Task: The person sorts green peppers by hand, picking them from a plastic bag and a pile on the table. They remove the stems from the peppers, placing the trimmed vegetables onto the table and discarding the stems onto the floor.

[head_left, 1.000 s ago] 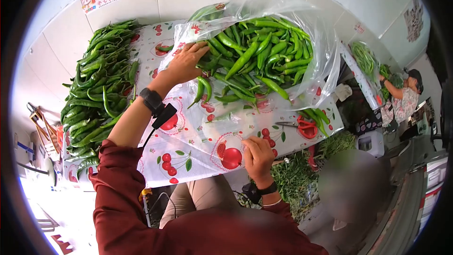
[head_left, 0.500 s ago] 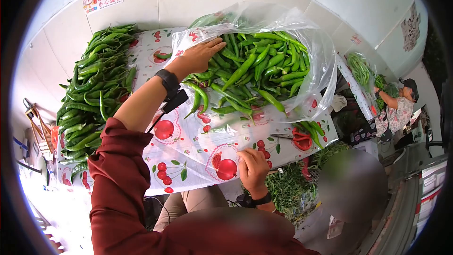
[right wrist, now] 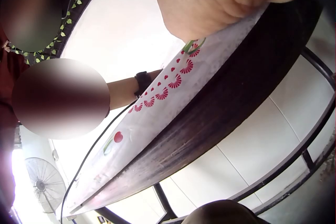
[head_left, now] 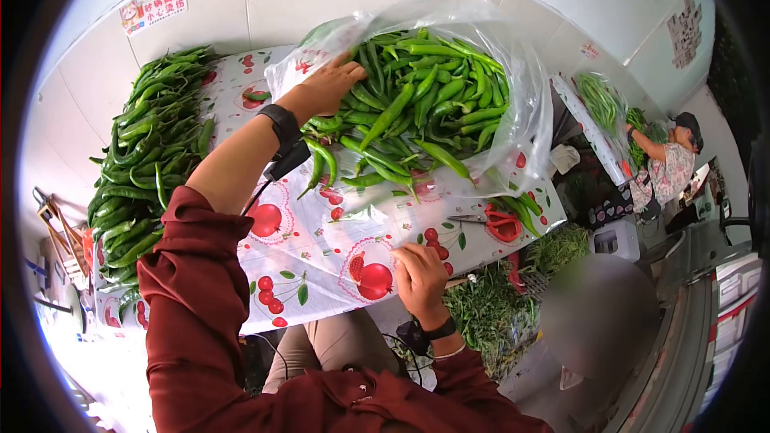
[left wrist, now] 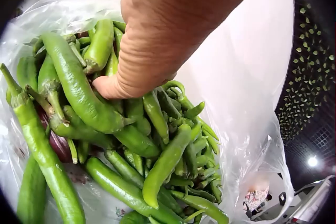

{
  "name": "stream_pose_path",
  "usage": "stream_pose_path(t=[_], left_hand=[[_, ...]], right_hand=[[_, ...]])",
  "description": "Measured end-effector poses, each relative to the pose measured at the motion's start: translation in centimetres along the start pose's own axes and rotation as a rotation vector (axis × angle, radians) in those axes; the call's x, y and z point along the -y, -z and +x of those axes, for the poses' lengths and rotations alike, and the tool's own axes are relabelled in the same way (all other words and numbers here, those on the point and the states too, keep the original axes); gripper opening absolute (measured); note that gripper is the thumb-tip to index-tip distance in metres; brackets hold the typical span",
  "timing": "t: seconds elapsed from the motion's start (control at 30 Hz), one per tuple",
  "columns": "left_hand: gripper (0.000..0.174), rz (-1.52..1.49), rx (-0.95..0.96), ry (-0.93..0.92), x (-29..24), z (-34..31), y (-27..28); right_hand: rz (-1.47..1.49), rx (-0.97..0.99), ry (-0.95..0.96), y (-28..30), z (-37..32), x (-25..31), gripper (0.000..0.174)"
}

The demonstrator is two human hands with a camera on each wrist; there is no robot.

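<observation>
My left hand (head_left: 327, 90) reaches over the near-left rim of a clear plastic bag (head_left: 525, 112) and touches the green peppers (head_left: 449, 84) heaped inside it. In the left wrist view the thumb (left wrist: 107, 87) dips down between peppers, beside a long curved one (left wrist: 79, 87). Its other fingers are hidden, so I cannot tell whether they hold a pepper. My right hand (head_left: 421, 277) rests at the front edge of the table (head_left: 321, 297), fingers loosely bent and holding nothing. The right wrist view shows part of that hand (right wrist: 226, 3) above the cloth-covered edge.
Many green peppers lie in a long pile (head_left: 144, 152) on the table's left. Red-handled scissors (head_left: 503, 224) and a few loose peppers (head_left: 523, 207) lie at the right front corner. Cut greens (head_left: 489, 305) are below the table. Another person (head_left: 670, 160) handles greens at the far right.
My left hand has moved along the bag's left side, and its fingers now dip more among the peppers. The right hand stays at the table edge. The head view has shifted slightly.
</observation>
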State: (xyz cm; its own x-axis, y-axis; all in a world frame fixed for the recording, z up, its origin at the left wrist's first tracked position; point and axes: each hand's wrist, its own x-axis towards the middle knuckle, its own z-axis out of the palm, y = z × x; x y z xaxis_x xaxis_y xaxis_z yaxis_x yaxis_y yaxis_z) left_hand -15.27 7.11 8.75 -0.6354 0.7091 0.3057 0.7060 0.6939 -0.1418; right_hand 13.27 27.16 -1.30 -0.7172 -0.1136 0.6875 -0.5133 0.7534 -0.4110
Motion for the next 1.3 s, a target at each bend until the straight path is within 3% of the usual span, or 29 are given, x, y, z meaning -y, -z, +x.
stream_pose_path(t=[0.13, 0.47, 0.53, 0.6, 0.67, 0.7, 0.77, 0.93, 1.0, 1.2, 1.3], left_hand=[[0.058, 0.066, 0.067, -0.022, -0.3, 0.0, 0.4], [0.049, 0.02, -0.004, -0.098, -0.7, -2.7, 0.9], [0.048, 0.138, -0.169, -0.116, -0.5, -2.7, 0.1], [0.049, 0.109, -0.157, -0.097, -0.6, -2.3, -0.2], [0.05, 0.137, 0.016, -0.017, -0.6, -1.7, -0.5], [0.05, 0.136, 0.016, -0.017, -0.6, -1.6, -0.5], [0.047, 0.117, -0.02, -0.012, -0.5, -1.7, -0.8], [0.042, 0.064, -0.128, 0.002, -0.5, -3.5, -0.2], [0.041, 0.025, -0.149, 0.008, -0.7, -4.0, 0.3], [0.043, -0.113, -0.108, 0.097, -1.5, -6.3, 2.7], [0.051, -0.286, -0.195, 0.163, -1.2, -7.5, 3.5]], right_hand=[[0.016, -0.001, -0.001, 0.0, 0.0, 0.0, 0.019], [0.025, -0.02, -0.005, 0.0, -0.1, -0.1, 0.019], [0.0, -0.009, 0.015, 0.1, -0.1, -0.1, 0.017], [-0.009, 0.0, 0.015, 0.3, 0.0, 0.0, 0.016], [0.039, 0.013, -0.014, 0.3, 0.1, 0.0, 0.016], [0.038, 0.015, -0.014, 0.3, 0.1, -0.1, 0.016], [0.301, 0.092, -0.158, 0.8, 0.3, -0.5, 0.018], [0.4, 0.25, -0.302, 3.8, 5.2, -1.2, 0.025], [0.11, 0.225, 0.051, 3.7, 7.9, -2.1, 0.035], [-0.238, 0.361, 0.288, -0.4, 13.6, -3.1, 0.06], [-0.283, 0.398, 0.308, -2.9, 13.9, -4.7, 0.054]])
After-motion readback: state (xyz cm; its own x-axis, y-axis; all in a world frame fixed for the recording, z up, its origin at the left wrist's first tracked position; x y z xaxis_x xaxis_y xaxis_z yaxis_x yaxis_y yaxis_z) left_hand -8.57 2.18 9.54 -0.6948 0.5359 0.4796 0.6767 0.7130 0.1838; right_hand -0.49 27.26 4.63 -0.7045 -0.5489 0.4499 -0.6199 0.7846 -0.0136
